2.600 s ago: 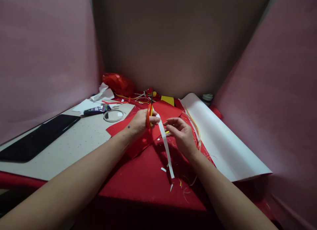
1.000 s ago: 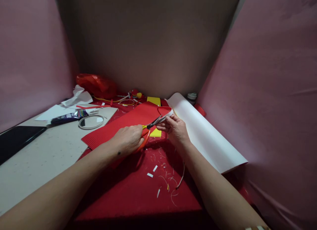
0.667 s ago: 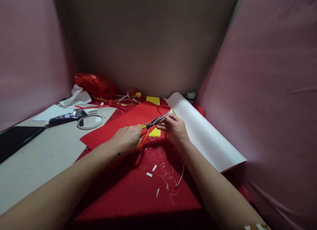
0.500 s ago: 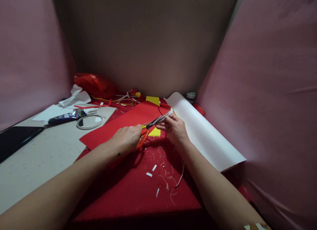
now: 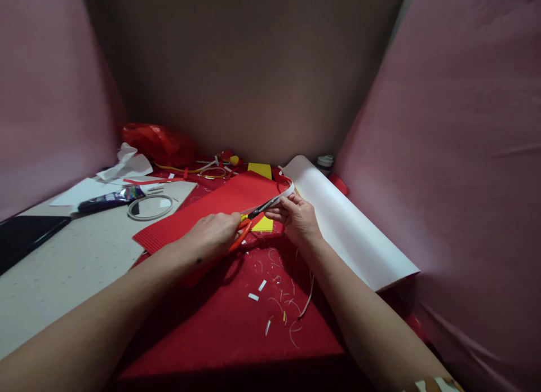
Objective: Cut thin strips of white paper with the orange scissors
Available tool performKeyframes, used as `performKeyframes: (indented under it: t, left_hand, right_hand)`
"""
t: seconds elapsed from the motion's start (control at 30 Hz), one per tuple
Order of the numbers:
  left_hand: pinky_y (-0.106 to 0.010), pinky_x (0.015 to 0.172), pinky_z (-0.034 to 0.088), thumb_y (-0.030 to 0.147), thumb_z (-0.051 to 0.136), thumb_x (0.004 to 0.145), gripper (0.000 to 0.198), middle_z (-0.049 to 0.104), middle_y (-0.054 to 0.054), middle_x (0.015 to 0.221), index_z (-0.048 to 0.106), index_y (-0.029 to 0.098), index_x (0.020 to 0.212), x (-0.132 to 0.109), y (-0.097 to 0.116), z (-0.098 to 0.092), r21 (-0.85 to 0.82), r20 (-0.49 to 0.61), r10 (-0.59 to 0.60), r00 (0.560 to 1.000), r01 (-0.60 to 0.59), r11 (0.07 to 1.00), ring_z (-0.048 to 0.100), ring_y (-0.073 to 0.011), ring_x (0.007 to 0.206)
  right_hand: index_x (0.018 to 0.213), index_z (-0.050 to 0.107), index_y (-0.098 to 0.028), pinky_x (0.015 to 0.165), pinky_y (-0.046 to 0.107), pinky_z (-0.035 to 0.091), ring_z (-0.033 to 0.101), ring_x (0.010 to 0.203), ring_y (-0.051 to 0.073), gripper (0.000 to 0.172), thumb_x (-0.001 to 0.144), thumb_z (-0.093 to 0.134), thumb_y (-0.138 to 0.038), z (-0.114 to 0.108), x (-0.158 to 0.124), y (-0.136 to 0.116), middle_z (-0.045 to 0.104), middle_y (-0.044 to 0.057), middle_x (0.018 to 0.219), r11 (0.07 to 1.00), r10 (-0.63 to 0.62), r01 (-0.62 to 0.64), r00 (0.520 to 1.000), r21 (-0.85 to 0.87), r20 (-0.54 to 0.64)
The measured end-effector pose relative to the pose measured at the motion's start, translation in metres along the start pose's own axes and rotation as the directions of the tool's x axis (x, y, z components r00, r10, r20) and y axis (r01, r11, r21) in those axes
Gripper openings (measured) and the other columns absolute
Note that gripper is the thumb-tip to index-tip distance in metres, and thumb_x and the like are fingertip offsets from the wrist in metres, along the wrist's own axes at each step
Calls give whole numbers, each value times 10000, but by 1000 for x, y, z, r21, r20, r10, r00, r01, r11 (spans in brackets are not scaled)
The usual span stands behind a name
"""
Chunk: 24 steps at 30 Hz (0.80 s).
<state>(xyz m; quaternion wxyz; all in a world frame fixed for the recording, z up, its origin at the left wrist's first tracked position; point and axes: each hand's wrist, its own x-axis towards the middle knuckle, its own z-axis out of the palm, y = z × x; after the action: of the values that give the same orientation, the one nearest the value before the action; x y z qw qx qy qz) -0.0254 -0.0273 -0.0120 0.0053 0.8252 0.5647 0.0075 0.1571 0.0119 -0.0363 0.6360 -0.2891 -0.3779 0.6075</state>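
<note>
My left hand (image 5: 217, 231) is closed round the orange and yellow handles of a pair of scissors (image 5: 242, 236). The blades point right, along a narrow strip (image 5: 289, 191), white on one face and red on the other. Pinched in the fingers of my right hand (image 5: 298, 214) is that strip, close to the blade tips. Under the scissors lies a red corrugated sheet (image 5: 220, 203), its edge next to my left wrist. Part of a yellow corrugated sheet (image 5: 262, 225) shows below the blades.
A white sheet (image 5: 346, 228), curled, lies to the right. On the left are a pale board (image 5: 84, 268), a black flat object (image 5: 29, 237), a dark tube (image 5: 112, 199) and a coiled cord (image 5: 151, 208). Paper scraps (image 5: 253, 297) and threads litter the red cloth (image 5: 236, 341). A red bag (image 5: 158, 144) sits behind.
The view has shifted very slightly. The scissor handles look closer together than before, and both hands stay in nearly the same place.
</note>
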Motion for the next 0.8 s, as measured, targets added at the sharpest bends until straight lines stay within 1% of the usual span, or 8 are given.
performKeyframes:
  t: [0.2, 0.33, 0.5, 0.8]
  left_hand:
    - [-325, 559, 375, 407, 257, 886, 376, 665, -141, 790, 538, 172, 971, -2, 2, -3, -40, 34, -5, 999, 6, 999, 636, -285, 729]
    - [-339, 565, 378, 428, 212, 894, 409, 667, -149, 842, 524, 173, 962, -1, 2, 4, -65, 18, -9, 1000, 10, 998, 635, -288, 740]
    - [-349, 562, 381, 450, 192, 895, 441, 665, -152, 811, 528, 172, 962, 2, 1, 11, -45, -4, -37, 999, 36, 998, 638, -304, 733]
    - [-353, 586, 390, 417, 213, 898, 416, 676, -168, 838, 537, 166, 974, -1, 7, 0, -22, 19, -22, 1000, 22, 1000, 650, -324, 789]
  right_hand:
    - [679, 504, -158, 575, 286, 610, 682, 512, 166, 212, 681, 714, -192, 1, -1, 0, 647, 2, 547, 1000, -4, 4, 1000, -16, 12]
    - [702, 529, -149, 534, 263, 598, 691, 539, 173, 199, 690, 709, -233, 5, -5, 1, 696, 47, 634, 998, 11, -7, 998, -64, 66]
    - [737, 564, -140, 544, 260, 598, 690, 540, 165, 194, 695, 708, -263, 7, -8, 2, 701, 42, 646, 997, 13, -7, 997, -80, 79]
    - [704, 546, -152, 529, 267, 595, 692, 545, 175, 169, 690, 691, -240, 5, -5, 3, 703, 49, 624, 996, 20, -16, 998, -89, 54]
